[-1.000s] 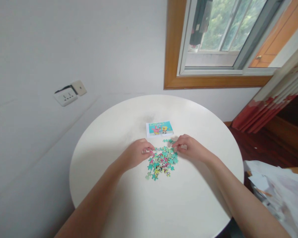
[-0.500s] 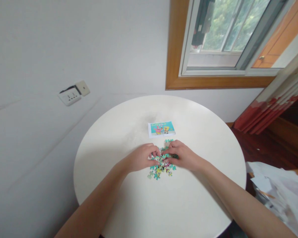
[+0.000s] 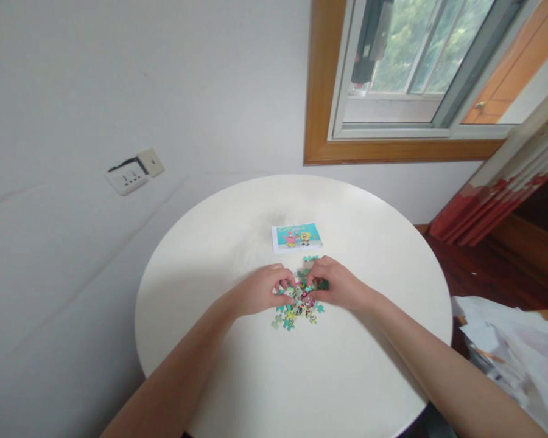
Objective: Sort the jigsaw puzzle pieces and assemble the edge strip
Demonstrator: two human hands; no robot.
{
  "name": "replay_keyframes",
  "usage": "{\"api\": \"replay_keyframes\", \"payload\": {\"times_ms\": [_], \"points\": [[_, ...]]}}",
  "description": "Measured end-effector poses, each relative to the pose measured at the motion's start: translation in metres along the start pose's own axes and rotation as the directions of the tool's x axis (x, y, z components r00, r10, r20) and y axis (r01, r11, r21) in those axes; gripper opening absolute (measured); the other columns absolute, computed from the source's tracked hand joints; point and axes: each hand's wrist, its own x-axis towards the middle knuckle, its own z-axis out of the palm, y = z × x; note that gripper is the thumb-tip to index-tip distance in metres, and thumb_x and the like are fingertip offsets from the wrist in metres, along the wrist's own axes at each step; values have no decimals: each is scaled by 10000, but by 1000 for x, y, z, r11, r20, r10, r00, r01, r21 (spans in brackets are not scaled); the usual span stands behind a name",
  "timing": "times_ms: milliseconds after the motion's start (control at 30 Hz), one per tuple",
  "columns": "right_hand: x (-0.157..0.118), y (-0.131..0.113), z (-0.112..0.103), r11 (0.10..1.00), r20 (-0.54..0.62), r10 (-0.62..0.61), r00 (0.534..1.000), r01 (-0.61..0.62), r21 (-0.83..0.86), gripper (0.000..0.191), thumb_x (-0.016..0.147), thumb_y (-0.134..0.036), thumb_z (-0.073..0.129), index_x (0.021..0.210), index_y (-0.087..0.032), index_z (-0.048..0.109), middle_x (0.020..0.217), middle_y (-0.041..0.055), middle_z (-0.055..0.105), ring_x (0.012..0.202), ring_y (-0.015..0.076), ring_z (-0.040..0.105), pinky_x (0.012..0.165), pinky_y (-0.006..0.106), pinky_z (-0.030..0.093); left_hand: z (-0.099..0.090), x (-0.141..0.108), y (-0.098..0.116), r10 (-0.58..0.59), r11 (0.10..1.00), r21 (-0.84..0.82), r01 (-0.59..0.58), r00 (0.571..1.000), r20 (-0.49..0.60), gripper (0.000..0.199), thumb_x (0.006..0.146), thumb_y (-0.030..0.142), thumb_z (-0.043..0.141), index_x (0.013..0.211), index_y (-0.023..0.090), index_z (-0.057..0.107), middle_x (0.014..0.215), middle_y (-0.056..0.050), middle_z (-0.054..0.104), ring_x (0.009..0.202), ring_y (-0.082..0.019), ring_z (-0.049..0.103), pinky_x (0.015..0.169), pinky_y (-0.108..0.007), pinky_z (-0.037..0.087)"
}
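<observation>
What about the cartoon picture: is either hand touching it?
No, left hand and right hand are at the puzzle pieces, apart from the picture.

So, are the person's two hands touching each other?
Apart: the head view shows puzzle pieces in the gap between the left hand's and right hand's fingertips.

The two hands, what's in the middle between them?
In the head view, loose puzzle pieces lie on the white table between the left hand and the right hand.

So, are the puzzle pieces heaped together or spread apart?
Heaped together, mostly: the puzzle pieces overlap in one cluster between the left hand and right hand.
</observation>
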Motion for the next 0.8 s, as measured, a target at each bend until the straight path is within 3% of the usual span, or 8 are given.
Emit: {"api": "replay_keyframes", "payload": {"times_ms": [300,567,800], "points": [[0,3,-8,994,13,69,998,-70,89,82,846,-239,701,788,-183,720,760,31,627,814,176,548,789,316,427,-3,0,-1,3,999,-50,-3,1000,0,218,771,238,711,976,201,650,858,-3,577,793,-156,560,710,-251,437],[4,-4,-5,982,-18,17,1000,-14,191,348,962,-280,513,648,-176,621,656,14,555,719,153,514,738,299,412,1,4,11,8,995,-100,-18,995,-99,193,840,333,674,974,208,617,883,-1,571,808,-153,552,728,-255,450],[5,-10,0,970,-41,50,998,-38,241,343,952,-335,532,659,-180,615,644,6,533,717,152,511,720,296,397,6,8,15,-21,992,-127,4,991,-134,183,855,374,650,880,195,616,776,16,556,718,-139,522,655,-239,416]]}}
